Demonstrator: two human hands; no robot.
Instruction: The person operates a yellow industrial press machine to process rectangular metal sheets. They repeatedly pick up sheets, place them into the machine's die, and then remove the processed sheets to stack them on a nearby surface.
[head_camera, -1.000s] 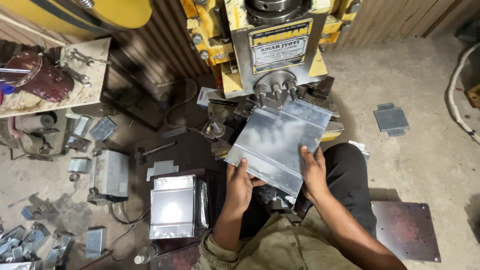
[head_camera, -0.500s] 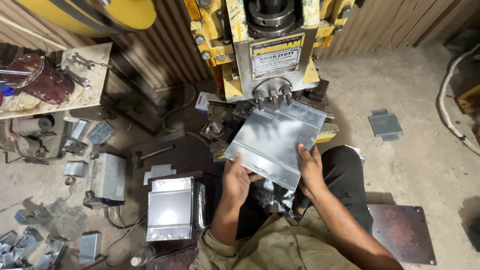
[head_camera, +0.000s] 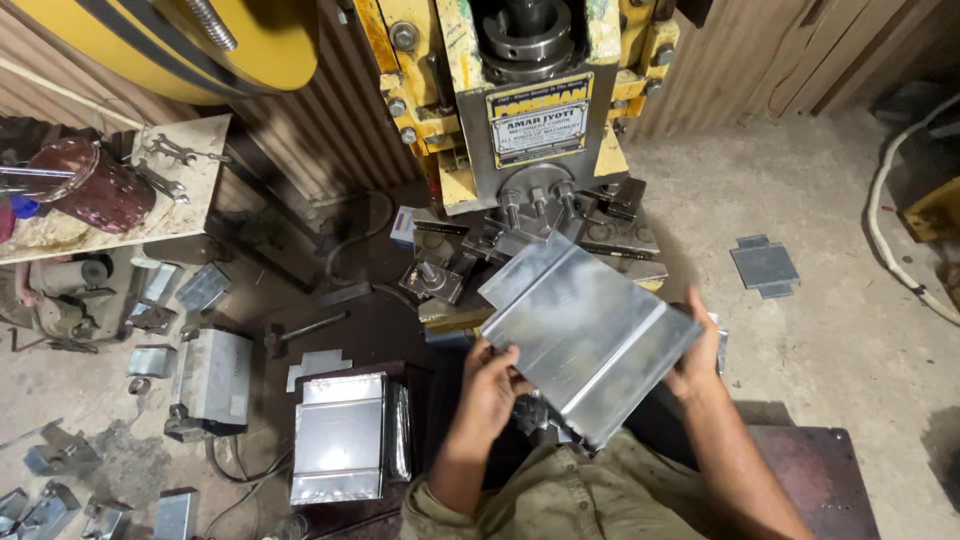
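Both hands grip the tilted metal sheet (head_camera: 588, 335) by opposite edges.

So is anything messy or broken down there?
Yes, it is messy. Small bent metal pieces lie scattered on the dirty floor at lower left, and one flat cut plate sits alone on the right. The metal sheet, held by the left hand and right hand, looks unbroken.
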